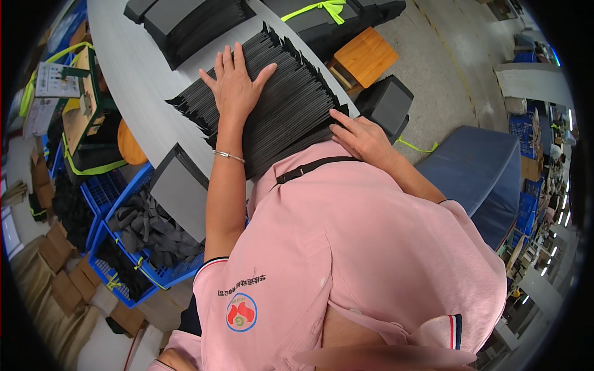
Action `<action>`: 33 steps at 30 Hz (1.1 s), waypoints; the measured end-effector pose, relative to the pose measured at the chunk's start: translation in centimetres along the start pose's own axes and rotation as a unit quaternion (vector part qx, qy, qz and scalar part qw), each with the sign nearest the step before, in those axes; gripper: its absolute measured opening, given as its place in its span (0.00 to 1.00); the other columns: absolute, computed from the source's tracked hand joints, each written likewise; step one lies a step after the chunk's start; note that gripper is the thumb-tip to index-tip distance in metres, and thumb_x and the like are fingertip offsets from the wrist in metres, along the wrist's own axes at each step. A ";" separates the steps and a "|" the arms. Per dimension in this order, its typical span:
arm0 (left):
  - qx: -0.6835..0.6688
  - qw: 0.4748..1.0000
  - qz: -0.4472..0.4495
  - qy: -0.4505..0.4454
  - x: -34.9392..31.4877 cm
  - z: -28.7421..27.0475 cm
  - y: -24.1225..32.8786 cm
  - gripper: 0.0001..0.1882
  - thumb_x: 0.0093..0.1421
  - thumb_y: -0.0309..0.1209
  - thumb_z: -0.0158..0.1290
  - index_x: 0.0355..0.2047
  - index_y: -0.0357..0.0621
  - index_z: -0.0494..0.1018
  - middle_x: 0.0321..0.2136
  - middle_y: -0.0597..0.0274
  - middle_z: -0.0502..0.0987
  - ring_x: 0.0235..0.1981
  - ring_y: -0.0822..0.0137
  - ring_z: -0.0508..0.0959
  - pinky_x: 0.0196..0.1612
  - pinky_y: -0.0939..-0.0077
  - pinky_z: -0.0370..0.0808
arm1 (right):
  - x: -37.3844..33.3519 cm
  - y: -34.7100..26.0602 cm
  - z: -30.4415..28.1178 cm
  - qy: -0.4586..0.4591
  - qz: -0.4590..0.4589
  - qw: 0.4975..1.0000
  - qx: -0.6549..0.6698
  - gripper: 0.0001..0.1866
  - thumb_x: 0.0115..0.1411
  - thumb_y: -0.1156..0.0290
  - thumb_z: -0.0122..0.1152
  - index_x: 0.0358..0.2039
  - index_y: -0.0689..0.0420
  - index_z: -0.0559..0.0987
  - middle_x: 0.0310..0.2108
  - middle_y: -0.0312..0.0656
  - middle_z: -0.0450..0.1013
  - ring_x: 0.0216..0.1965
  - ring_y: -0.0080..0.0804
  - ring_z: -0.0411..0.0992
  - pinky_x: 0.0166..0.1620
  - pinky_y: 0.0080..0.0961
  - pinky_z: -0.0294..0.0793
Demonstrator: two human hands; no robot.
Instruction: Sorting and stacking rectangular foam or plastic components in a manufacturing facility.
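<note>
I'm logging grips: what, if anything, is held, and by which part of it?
The left hand lies spread on the black stack, gripping nothing; whether the right hand grips its right edge cannot be told.

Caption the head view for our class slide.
Left hand spread on fanned, thin black sheets, right hand at their edge.

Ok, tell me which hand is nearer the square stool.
Right. The right hand is below the stool in the picture; the left hand lies on the black stack, farther off to the stool's left.
</note>
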State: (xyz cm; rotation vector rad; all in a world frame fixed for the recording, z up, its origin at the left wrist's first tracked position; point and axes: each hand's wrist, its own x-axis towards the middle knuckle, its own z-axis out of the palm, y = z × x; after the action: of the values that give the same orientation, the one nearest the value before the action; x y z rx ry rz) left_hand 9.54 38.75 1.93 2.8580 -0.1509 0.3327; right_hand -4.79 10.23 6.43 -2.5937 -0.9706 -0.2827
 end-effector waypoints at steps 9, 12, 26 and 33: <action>0.003 1.000 0.001 -0.001 0.0 0.0 0.0 0.54 0.60 0.75 0.43 0.72 0.46 0.57 0.71 0.51 0.59 0.74 0.52 0.54 0.71 0.30 0.37 | 0.5 -0.1 0.1 -0.012 0.012 0.999 0.030 0.21 0.56 0.71 0.68 0.51 0.57 0.77 0.45 0.43 0.75 0.33 0.38 0.73 0.37 0.30 0.76; 0.004 1.000 0.001 -0.002 0.0 0.0 0.0 0.54 0.60 0.75 0.42 0.72 0.46 0.57 0.71 0.51 0.59 0.74 0.52 0.54 0.71 0.30 0.37 | 0.9 -0.4 0.0 -0.055 0.045 0.997 0.036 0.28 0.58 0.70 0.68 0.60 0.57 0.73 0.44 0.44 0.73 0.36 0.42 0.74 0.40 0.33 0.77; 0.003 1.000 0.000 -0.002 0.1 0.1 0.0 0.55 0.59 0.76 0.42 0.73 0.46 0.57 0.71 0.51 0.59 0.74 0.52 0.55 0.71 0.29 0.37 | 1.2 -0.3 0.4 -0.122 0.078 0.989 0.029 0.31 0.58 0.70 0.67 0.62 0.57 0.70 0.47 0.44 0.70 0.38 0.44 0.73 0.43 0.36 0.77; 0.003 1.000 0.001 -0.002 0.1 0.1 0.0 0.55 0.59 0.75 0.42 0.73 0.46 0.57 0.71 0.51 0.59 0.74 0.52 0.54 0.71 0.29 0.37 | 1.4 -0.4 0.0 -0.069 0.057 0.994 0.056 0.19 0.56 0.73 0.68 0.48 0.58 0.75 0.60 0.46 0.69 0.36 0.45 0.75 0.41 0.36 0.77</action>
State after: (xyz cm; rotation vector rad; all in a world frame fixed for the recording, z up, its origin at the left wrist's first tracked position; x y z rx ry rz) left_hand 9.69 38.72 1.83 2.8646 -0.1528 0.3290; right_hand -3.97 11.36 6.96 -2.5808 -0.8534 -0.0194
